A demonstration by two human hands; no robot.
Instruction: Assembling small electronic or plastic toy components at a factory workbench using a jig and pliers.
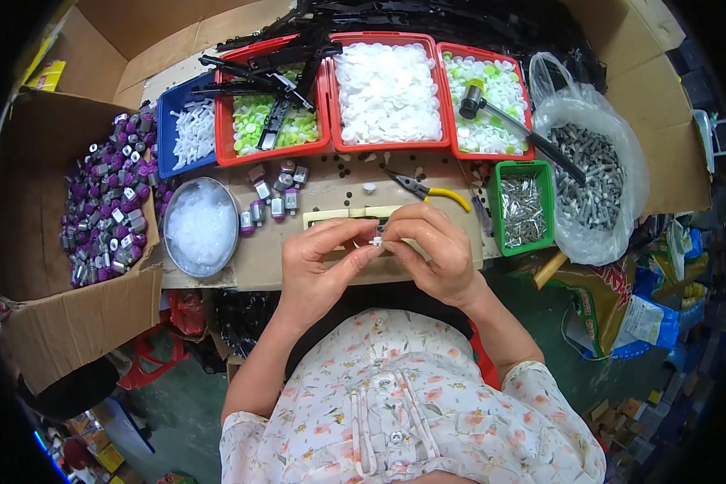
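My left hand (324, 264) and my right hand (437, 252) meet over the near edge of the work table, fingertips closed together. Between them is a small white plastic part (376, 240), mostly covered by the fingers; a darker bit shows at its top. Just behind the hands lies a cream-coloured bar or holder (323, 216), partly hidden. To its left several small motors (278, 206) with metal bodies and purple or reddish ends stand loosely grouped. Beyond the hands lie a loose white cap (369, 188) and yellow-handled pliers (427, 190).
Red bins (390, 148) of white and green discs line the back. A hammer (524, 131) and black plastic strips (273, 121) rest across them. A blue bin (164, 133), round bowl (235, 234), motor-filled carton (81, 310), green metal-pin tray (500, 242) and plastic bag (633, 161) stand around.
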